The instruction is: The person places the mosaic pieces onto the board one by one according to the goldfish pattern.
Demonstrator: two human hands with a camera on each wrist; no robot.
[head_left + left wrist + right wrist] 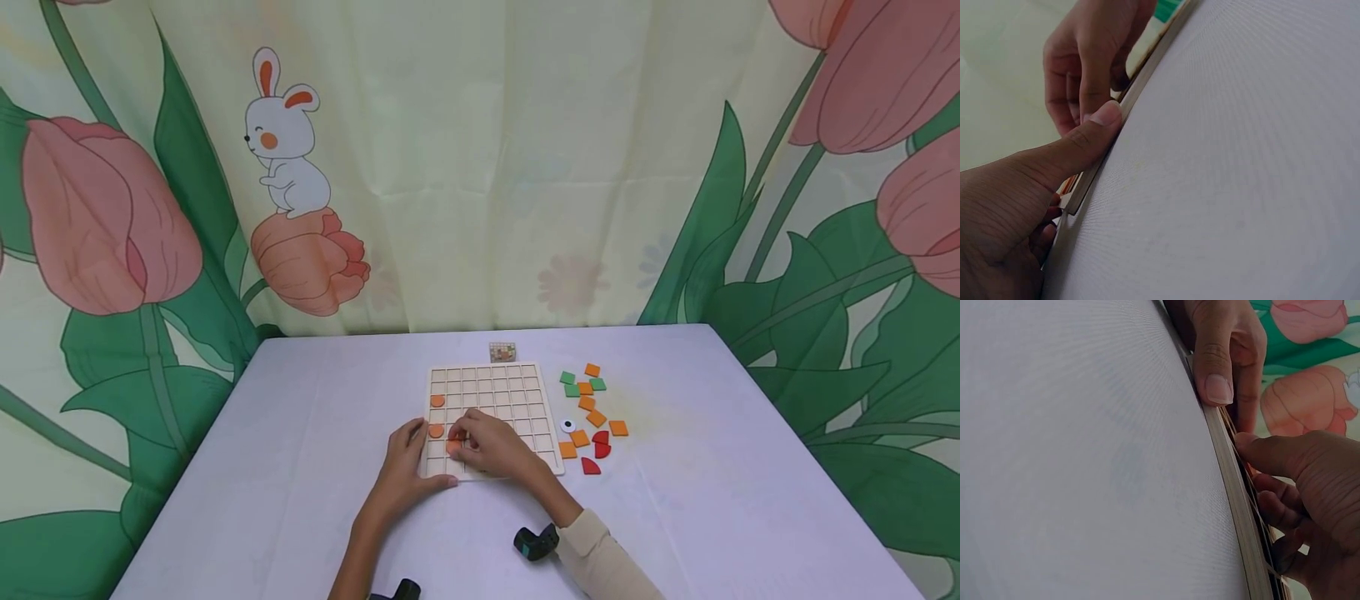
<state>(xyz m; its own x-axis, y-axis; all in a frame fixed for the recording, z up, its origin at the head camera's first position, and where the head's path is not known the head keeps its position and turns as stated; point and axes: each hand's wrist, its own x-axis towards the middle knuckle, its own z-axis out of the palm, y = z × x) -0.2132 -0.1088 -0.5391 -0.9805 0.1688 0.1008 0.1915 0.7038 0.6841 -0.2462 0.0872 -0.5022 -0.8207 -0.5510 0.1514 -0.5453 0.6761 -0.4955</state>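
Note:
A pale wooden grid board [517, 386] lies on the table, its squares framed by raised lines. My left hand [405, 462] grips its near left corner, thumb along the front edge and fingers at the left side. In the left wrist view, the left thumb [1079, 145] presses against the board's edge. My right hand [491, 446] reaches over the lower left squares and pinches an orange disc [453, 447], partly hidden by the fingers. Two more orange discs, an upper one [437, 401] and a lower one [436, 431], sit in the leftmost column.
Right of the board lie several orange squares [618, 428], green squares [597, 384], red quarter-round pieces [591, 467] and a white disc with a dark centre [567, 426]. A small patterned card [502, 352] stands behind the board. A printed curtain [450, 167] hangs beyond the white-covered table [300, 433].

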